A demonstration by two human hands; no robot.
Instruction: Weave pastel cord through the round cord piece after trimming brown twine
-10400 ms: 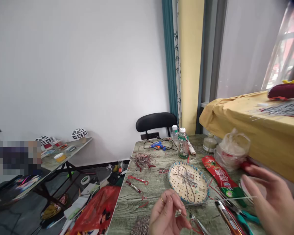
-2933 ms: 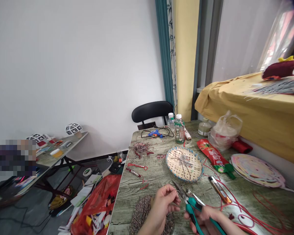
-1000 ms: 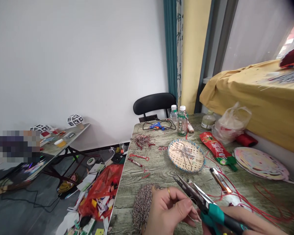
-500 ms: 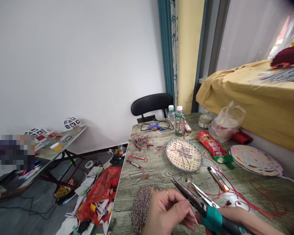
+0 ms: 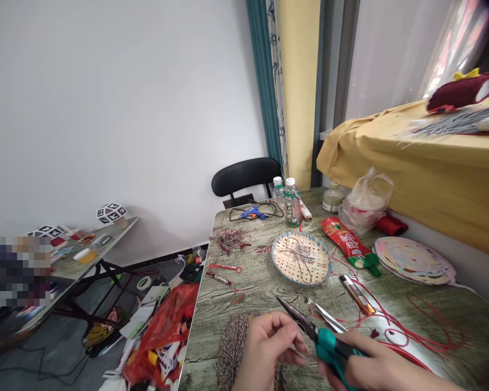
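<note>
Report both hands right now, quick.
Left hand: fingers pinched together; whatever is between them is too small to tell.
Right hand: closed around the teal-and-black handles of dark-jawed metal pliers.

The single view looks out from the wearer's head, facing forward and down over the desk [image 5: 212,304], close above both hands, and reaches farther off to the chair [image 5: 246,176], the white wall [image 5: 126,108] and a second table [image 5: 77,266] at left.
</note>
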